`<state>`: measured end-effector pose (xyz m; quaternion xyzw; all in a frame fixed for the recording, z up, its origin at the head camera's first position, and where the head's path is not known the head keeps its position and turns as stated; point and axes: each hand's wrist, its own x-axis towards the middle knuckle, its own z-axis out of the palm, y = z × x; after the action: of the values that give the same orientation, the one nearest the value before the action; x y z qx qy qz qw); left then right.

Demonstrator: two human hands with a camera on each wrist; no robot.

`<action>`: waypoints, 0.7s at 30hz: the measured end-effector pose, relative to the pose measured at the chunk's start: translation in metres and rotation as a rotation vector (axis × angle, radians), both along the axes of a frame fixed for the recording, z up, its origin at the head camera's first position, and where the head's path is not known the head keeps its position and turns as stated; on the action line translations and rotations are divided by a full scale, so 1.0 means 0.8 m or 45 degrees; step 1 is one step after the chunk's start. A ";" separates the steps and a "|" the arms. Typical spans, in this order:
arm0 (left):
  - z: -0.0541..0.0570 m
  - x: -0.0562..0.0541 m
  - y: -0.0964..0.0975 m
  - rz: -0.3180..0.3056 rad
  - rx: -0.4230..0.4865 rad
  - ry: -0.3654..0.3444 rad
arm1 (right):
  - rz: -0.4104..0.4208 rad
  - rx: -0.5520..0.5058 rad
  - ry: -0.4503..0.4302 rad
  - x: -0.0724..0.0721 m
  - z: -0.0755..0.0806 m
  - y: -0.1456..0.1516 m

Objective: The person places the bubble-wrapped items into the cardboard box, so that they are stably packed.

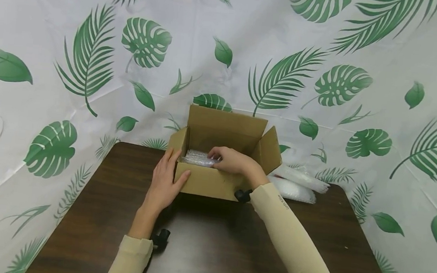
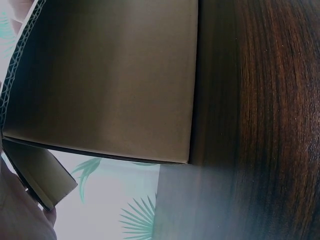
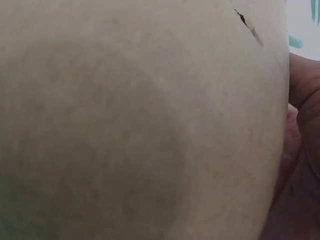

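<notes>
A brown cardboard box (image 1: 208,183) stands open on the table, its flaps raised at the back and sides. My left hand (image 1: 164,181) grips its front left corner, fingers along the left flap and thumb at the front edge. The left wrist view shows part of that hand (image 2: 22,215) against the flap (image 2: 45,175). Reaching over the front wall, my right hand (image 1: 233,160) has curled fingers on clear bubble wrap (image 1: 197,158) inside the box. A pale surface fills most of the right wrist view, with part of the hand (image 3: 307,125) at the right edge.
More bubble wrap packs (image 1: 296,189) lie to the right of the box. The dark wooden table (image 1: 208,248) extends in front of it. Behind hangs a white backdrop (image 1: 196,30) with green leaves. A small black camera sits at each wrist.
</notes>
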<state>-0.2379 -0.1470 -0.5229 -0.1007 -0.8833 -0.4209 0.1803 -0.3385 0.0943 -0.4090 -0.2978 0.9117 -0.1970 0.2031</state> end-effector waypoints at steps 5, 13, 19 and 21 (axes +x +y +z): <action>0.001 0.000 0.001 0.001 -0.004 -0.005 | 0.016 -0.021 -0.055 0.001 -0.002 0.006; 0.001 0.000 0.002 0.001 0.006 -0.006 | -0.001 -0.098 -0.038 0.008 0.001 0.016; 0.001 0.001 0.001 0.001 0.009 0.007 | -0.059 -0.190 0.019 0.014 0.013 0.030; 0.000 0.001 0.000 0.003 0.007 0.018 | -0.088 -0.224 0.063 0.019 0.020 0.036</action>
<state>-0.2375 -0.1470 -0.5227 -0.1022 -0.8810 -0.4223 0.1872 -0.3235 0.1228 -0.3929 -0.2877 0.9054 -0.2757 0.1467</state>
